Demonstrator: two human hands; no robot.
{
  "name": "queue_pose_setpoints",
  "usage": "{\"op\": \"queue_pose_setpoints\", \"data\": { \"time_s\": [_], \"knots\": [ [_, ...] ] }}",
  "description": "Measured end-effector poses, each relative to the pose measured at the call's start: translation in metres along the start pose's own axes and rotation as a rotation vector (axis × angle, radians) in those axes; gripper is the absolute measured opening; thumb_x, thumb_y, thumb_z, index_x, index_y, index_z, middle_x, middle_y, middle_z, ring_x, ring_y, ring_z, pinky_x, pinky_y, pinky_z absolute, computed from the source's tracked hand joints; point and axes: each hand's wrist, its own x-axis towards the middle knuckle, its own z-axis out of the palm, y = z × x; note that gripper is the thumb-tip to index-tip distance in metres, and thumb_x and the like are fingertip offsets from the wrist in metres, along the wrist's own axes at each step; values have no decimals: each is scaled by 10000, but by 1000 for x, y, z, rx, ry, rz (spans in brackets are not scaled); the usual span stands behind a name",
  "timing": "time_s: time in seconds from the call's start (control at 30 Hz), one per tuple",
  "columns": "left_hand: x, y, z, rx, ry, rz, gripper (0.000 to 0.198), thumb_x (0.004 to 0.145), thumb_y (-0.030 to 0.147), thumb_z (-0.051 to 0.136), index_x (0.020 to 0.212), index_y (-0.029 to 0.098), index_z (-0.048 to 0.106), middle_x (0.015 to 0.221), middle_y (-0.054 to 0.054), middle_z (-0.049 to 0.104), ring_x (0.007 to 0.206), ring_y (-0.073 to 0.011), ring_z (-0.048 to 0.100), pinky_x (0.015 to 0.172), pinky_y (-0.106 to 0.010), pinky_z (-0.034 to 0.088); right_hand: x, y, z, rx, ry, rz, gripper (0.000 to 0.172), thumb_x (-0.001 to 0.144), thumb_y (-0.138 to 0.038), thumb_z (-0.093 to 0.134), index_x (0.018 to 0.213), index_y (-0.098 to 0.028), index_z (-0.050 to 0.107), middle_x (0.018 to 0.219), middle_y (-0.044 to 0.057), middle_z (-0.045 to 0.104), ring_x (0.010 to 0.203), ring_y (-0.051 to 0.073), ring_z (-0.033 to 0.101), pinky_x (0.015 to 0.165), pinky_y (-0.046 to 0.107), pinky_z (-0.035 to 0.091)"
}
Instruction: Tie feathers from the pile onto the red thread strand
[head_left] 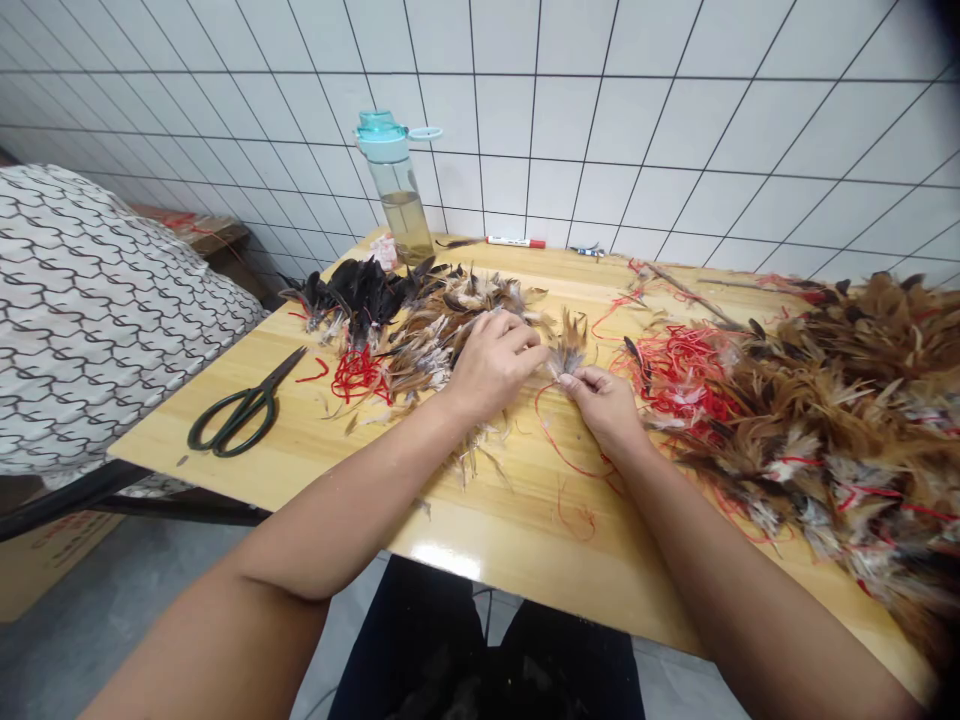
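Wooden tabletop (495,530) — right hand (609,405) pinches a small feather bunch (571,345).

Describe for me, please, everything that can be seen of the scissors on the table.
The scissors lie flat on the left part of the wooden-looking table, near its side edge. Two large, dark loop handles face the near left; the narrow, pointed blades, apparently metal, look closed and point away and to the right. Red thread scraps lie near the tip, apart from it. Neither the left hand nor the right hand touches the scissors.
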Motion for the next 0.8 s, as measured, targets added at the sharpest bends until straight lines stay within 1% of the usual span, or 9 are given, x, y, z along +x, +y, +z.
{"op": "queue_pose_setpoints", "data": {
  "time_s": [0.13, 0.23, 0.47, 0.53, 0.6, 0.7, 0.73, 0.8],
  "knots": [
    [3, 4, -5, 74, 57, 89, 187, 947, 282, 491, 894, 222, 660, 918, -27, 670, 937, -199, 504, 821, -373, 334, 0, -3, -3, 152, -87, 84, 310, 647, -453, 674, 574, -184, 536, 549, -43, 417, 545, 95, 341, 542, 260, 264],
    [4, 7, -8, 79, 97, 133, 172, 945, 264, 496, 886, 216, 650, 912, -28, 662, 950, -198, 510, 828, -377, 331, 0, -9, -7, 200, -146, 123, 338, 604, -463, 730, 566, -178, 553, 543, -41, 446, 545, 90, 349, 551, 259, 266],
    [2, 11, -5, 61, 89, 148, 161, 947, 263, 493, 928, 231, 650, 926, -32, 653, 986, -201, 517, 856, -391, 332, -3, -16, -11, 265, -278, 171, 431, 512, -507, 809, 556, -173, 540, 553, -45, 453, 562, 87, 350, 565, 257, 262],
    [2, 11, -3, 27, 93, 117, 156, 943, 268, 501, 961, 240, 653, 949, -35, 655, 1000, -202, 511, 864, -387, 337, -3, -16, -11, 285, -282, 164, 441, 511, -515, 811, 562, -174, 536, 555, -47, 451, 565, 87, 357, 572, 255, 268],
    [3, 11, -3, -21, 117, 65, 176, 935, 271, 512, 1046, 259, 648, 1017, -40, 653, 1019, -205, 501, 875, -381, 349, -2, -14, -11, 289, -270, 152, 438, 527, -520, 802, 569, -176, 534, 551, -48, 449, 562, 88, 364, 573, 253, 276],
    [4, 11, -7, -96, 151, -80, 257, 918, 242, 515, 1151, 252, 623, 1106, -57, 632, 1028, -210, 497, 895, -372, 375, -1, -9, -11, 277, -227, 130, 414, 573, -519, 772, 586, -181, 533, 557, -42, 466, 559, 92, 387, 571, 251, 293],
    [4, 11, -9, -129, 148, -141, 253, 911, 230, 514, 1136, 230, 630, 1097, -66, 632, 1019, -209, 503, 903, -370, 382, 0, -7, -10, 270, -204, 121, 403, 589, -515, 759, 592, -183, 531, 561, -40, 471, 559, 95, 394, 571, 250, 300],
    [4, 11, -12, -232, 111, -262, 188, 896, 217, 516, 1015, 183, 658, 1013, -72, 644, 981, -199, 523, 913, -364, 392, 1, -4, -8, 244, -153, 92, 376, 619, -501, 727, 596, -188, 521, 568, -40, 466, 560, 98, 395, 571, 250, 309]
  ]
}}
